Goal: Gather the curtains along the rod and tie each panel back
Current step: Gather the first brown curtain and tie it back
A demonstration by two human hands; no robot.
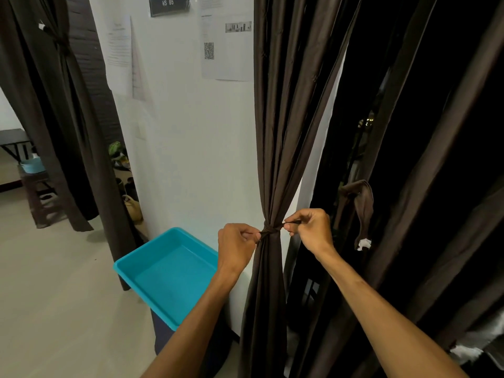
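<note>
The step in hand looks like cinching the tie-back [270,229] round the gathered curtain panel [275,132]. To do it well, both ends should be drawn outward evenly and level, so the knot seats on the front of the bundle and does not slide down the slick cloth. The pull should be firm enough to hold the folds but not so hard that it drags on the hanging above. The left hand [236,242] has its fingers curled and pinches the tie's left end, close against the fabric. The right hand [311,230] pinches the other end between thumb and forefinger, with the remaining fingers folded in. The panel is dark brown with a slight sheen and hangs at the right edge of the white wall [191,148], beside the dark window opening. It falls in long vertical pleats that narrow to a tight waist at the tie and flare again below. The rod itself is out of view. A second tie [361,211] dangles unused by the panel to the right, which hangs loose. The far-left panel [58,85] appears already bound. A turquoise tray [141,259] sits just left of the hands.
</note>
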